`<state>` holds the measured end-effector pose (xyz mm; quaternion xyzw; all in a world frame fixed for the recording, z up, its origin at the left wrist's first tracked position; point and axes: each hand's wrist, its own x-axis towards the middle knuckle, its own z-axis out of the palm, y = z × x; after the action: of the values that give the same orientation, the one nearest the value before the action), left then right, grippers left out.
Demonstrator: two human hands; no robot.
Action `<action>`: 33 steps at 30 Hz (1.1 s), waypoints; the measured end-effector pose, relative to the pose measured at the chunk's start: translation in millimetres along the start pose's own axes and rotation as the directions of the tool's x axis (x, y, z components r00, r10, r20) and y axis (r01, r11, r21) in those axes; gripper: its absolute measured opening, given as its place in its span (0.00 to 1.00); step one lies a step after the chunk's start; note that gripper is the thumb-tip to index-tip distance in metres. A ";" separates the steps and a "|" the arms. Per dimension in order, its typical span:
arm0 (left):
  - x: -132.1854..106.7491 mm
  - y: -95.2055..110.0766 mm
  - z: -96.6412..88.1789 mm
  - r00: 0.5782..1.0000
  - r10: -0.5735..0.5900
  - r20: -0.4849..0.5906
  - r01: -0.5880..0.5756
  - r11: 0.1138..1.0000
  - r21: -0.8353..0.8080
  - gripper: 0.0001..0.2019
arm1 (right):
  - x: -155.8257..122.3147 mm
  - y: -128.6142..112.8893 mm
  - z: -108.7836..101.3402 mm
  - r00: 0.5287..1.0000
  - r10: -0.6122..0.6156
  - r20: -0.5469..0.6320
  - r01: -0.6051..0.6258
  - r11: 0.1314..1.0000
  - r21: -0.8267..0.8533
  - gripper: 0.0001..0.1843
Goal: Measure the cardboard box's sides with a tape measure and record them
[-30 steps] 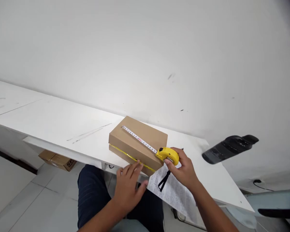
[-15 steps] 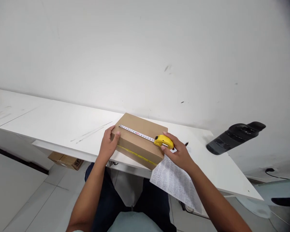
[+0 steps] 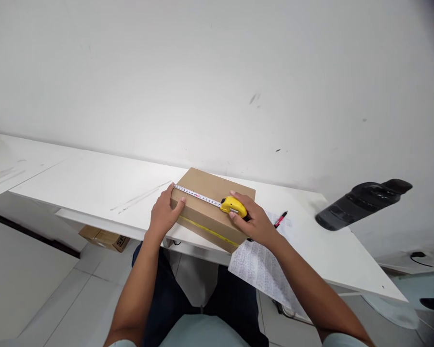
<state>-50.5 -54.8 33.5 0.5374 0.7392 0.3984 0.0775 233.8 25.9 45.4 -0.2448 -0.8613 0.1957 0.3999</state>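
A flat brown cardboard box (image 3: 217, 190) with a yellow strap lies on the white table (image 3: 94, 183) near its front edge. My left hand (image 3: 164, 212) grips the box's left end, thumb pressed on the tip of the white tape blade (image 3: 197, 195) stretched across the top. My right hand (image 3: 255, 221) is closed round the yellow tape measure (image 3: 233, 206), which rests on the box top towards its right side.
A printed paper sheet (image 3: 260, 265) hangs over the table edge under my right forearm, with a red pen (image 3: 280, 219) beside it. A dark bottle-shaped object (image 3: 361, 202) stands out at the right. A cardboard carton (image 3: 104, 237) sits on the tiled floor under the table. My legs are below.
My left hand left the box's front edge and took hold of its left end. The tape measure case slid left along the box, so less blade shows.
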 end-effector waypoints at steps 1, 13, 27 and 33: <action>0.7 0.3 -1.6 1.000 0.011 0.006 -0.012 1.000 0.027 0.33 | -1.6 -0.1 -1.5 1.000 0.002 0.001 -0.002 1.000 -0.005 0.29; 9.7 9.6 -8.1 0.994 -0.111 -0.009 0.109 0.950 0.294 0.30 | -28.7 17.4 -28.7 0.986 0.164 -0.013 -0.164 0.984 -0.071 0.32; 10.6 7.5 -5.4 0.973 -0.227 -0.026 0.227 0.948 0.223 0.31 | -77.2 23.4 -56.5 0.917 0.348 -0.197 -0.345 0.937 0.047 0.27; 13.5 10.4 -4.4 0.971 -0.234 -0.042 0.237 0.949 0.206 0.31 | -85.7 37.8 -47.6 0.917 0.340 -0.210 -0.322 0.940 0.113 0.33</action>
<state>-50.9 -44.4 47.7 0.4471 0.8364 0.3111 0.0610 329.2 13.4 3.1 -0.3923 -0.7482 0.2638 0.4655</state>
